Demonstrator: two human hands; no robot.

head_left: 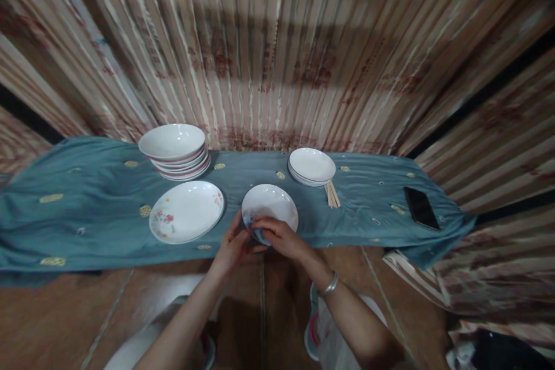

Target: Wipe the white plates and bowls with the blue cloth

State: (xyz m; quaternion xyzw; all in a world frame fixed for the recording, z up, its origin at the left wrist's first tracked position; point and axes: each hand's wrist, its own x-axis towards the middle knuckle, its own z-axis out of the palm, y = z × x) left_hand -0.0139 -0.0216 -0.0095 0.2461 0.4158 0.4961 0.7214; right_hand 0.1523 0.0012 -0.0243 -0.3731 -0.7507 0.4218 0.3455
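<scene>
A white plate (pixel 275 202) in two hands, at the front edge of a tablecloth (pixel 364 214)

The left hand (pixel 234 245) clasps the near-left rim, its lower fingers partly hidden; the right hand (pixel 280 236) has its fingers drawn together on what looks like a pale blue cloth (pixel 259 235), against the plate's inner face; a slackened left hold, or hard pressure on one side, could tip the plate off the edge or knock it into the oval plate (pixel 188 214) beside it

Overall we get a dim pic w/ grey shading in the held dish (pixel 273 205), tiny glare spots on the top bowl (pixel 171 141) at left, a bright patch on the near floor (pixel 173 285), shadow across the far curtain (pixel 269 46), & blurry, stretched L/R edges.
</scene>
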